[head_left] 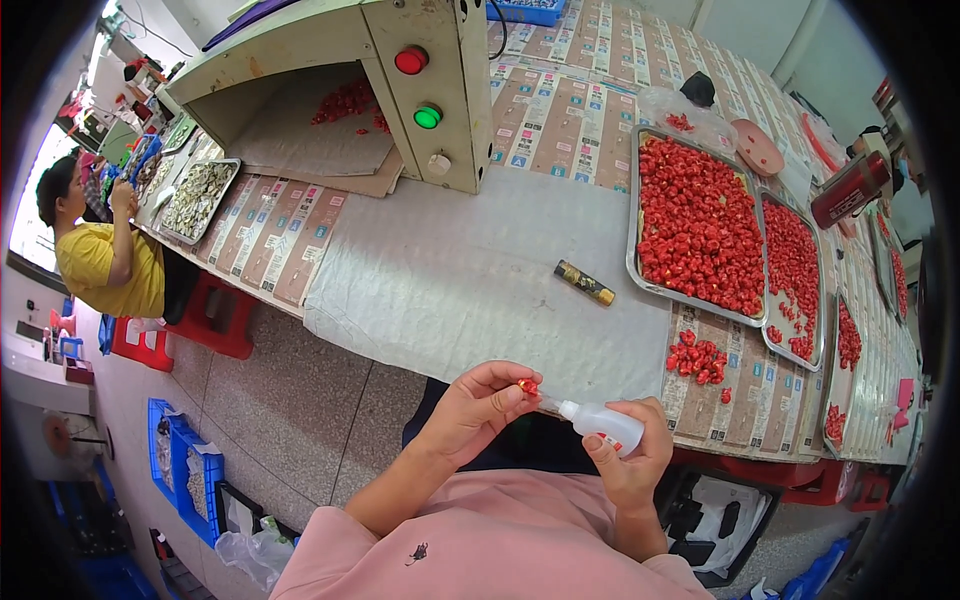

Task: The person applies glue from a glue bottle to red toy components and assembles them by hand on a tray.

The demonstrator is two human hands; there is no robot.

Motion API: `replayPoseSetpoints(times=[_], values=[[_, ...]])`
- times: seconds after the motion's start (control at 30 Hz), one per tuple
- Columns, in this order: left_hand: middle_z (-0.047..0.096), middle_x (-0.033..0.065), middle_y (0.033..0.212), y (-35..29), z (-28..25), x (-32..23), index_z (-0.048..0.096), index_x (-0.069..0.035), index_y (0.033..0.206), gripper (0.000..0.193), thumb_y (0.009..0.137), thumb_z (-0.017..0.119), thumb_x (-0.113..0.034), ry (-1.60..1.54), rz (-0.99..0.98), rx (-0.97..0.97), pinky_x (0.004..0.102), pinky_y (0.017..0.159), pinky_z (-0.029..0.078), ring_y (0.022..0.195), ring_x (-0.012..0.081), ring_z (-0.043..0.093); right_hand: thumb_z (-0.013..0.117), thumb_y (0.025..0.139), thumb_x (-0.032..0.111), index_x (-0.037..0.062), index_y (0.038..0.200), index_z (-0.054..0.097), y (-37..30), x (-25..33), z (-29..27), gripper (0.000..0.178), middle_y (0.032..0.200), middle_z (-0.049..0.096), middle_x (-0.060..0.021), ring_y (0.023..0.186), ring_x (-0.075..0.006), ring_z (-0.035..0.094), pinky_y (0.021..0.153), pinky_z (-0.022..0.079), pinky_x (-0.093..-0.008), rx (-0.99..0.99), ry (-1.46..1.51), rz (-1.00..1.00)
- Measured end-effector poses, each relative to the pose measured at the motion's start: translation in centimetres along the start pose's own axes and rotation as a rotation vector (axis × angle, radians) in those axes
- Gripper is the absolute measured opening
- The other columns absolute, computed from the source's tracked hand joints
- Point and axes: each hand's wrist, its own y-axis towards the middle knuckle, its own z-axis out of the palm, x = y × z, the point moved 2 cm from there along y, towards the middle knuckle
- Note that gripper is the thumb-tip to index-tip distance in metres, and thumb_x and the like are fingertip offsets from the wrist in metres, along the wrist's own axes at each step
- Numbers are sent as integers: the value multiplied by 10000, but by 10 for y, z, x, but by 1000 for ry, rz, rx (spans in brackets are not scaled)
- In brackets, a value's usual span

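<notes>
Between the fingertips of my left hand [478, 408] is a small red piece [529, 387] with a bit of gold on it. My right hand [640, 455] is wrapped round a white squeeze bottle [606, 424], tilted so its thin nozzle points left at the red piece. Whether the tip touches the piece, I cannot tell. Both hands are over the table's front edge, close to my body. Right of them lies a loose heap of similar red pieces [697, 360]. Beyond my hands, a short black and gold cylinder [585, 283] lies on the grey sheet [430, 270].
A metal tray [634, 225] full of red pieces stands right, beside another tray [818, 290]. A cream machine [455, 100] with a red and a green light holds red pieces inside. A red flask [850, 190] stands far right. Another person [110, 250] works at left.
</notes>
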Motion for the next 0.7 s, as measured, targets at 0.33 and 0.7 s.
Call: replayPoseSetpoints(times=[0.33,0.7], values=[[607,94,1075,-1,0,-1,588,-15,1059,188,872,585,-36,-16,-5,-3,288,894,485,961,159,598,798,686,174,-3,938,592,0,0,1,371,781,553,-82,656,-166,525,573,412,-255,-8,-6,-11],[603,89,1064,-2,1,-2,585,-20,1054,180,875,584,-44,-22,-22,-2,283,886,492,962,158,598,796,692,177,-3,933,591,0,1,1,364,776,547,-76,656,-166,519,574,407,-257,-7,12,-12]])
